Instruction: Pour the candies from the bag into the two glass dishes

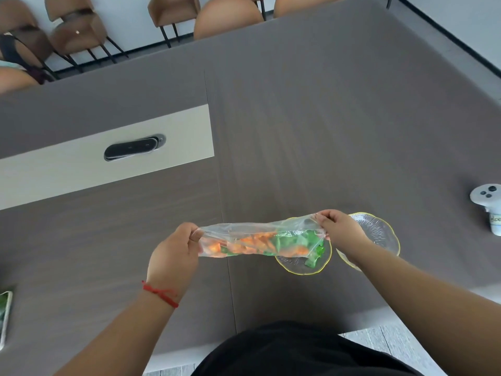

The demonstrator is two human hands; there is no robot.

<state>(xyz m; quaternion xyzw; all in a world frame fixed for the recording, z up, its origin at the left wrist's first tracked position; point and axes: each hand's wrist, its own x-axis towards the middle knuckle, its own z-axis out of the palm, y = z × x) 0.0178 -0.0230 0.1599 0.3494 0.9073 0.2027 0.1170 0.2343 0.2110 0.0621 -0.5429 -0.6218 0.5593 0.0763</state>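
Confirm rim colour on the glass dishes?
Yellow-gold rim on both clear glass dishes, clearest in the head view.

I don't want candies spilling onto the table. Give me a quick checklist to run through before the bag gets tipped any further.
1. Both ends held: left hand and right hand each pinch an end of the bag. Ok.
2. Right end over the near dish: ok.
3. Candies landing inside: a few green candies lie in that dish. Ok.
4. Far dish ready: looks empty, partly hidden by the right forearm. Ok.
5. How wide the bag's mouth is open: cannot tell.
6. Orange candies moving out: not ok, all in the bag.
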